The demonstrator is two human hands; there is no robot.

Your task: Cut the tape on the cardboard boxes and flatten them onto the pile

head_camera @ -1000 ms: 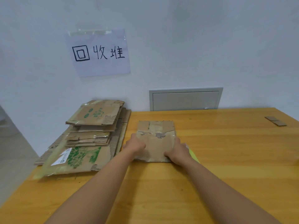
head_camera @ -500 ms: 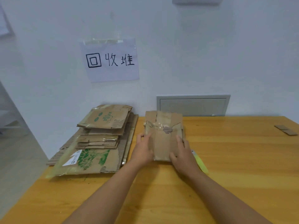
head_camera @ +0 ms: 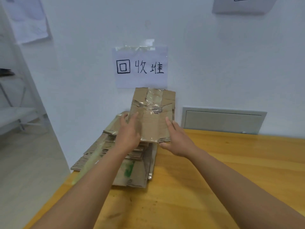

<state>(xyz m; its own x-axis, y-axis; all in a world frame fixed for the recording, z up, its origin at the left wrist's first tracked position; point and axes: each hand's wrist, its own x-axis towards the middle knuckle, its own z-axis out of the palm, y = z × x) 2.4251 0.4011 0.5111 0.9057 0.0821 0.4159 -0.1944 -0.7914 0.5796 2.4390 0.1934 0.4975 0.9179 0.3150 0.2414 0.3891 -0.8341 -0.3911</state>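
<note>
Head view, counts: one flattened box (head_camera: 152, 116) in the hands; one pile (head_camera: 127, 156) of flattened cardboard, layers too many and too overlapped to count; two hands; one table (head_camera: 231, 171); one lettered sign (head_camera: 140, 67) taped to the wall; one grey wall panel (head_camera: 222, 120); two further paper sheets on the wall, one top left (head_camera: 29, 20), one cut off at top right (head_camera: 242, 5).

Box, place: held in the air above the far part of the pile, at the table's left end, below the sign; near edge just above the pile's upper layers, touching or not cannot be told.

Box, axis: long axis running away from the person, far end raised and tilted up toward the wall, near end lowest.

Box, surface: clear tape (head_camera: 154, 100) crumpled across the upper half, flaps at the far end folded flat.

Left hand (head_camera: 130, 131): gripping the box's left edge, thumb on top, fingers curled round the far side.

Right hand (head_camera: 177, 138): holding the right edge, thumb lying along the top face, fingers beneath and mostly hidden.

Pile: lying flat at the table's left end, green print (head_camera: 128, 169) on a lower sheet, left edge overhanging the table.

Change since half a second ago: box then low over the table, right of the pile, hands on its near corners; now lifted and carried left over the pile, far end higher. Camera turned left and up as well, sign now central, yellow-green object beside the right hand no longer in sight.
</note>
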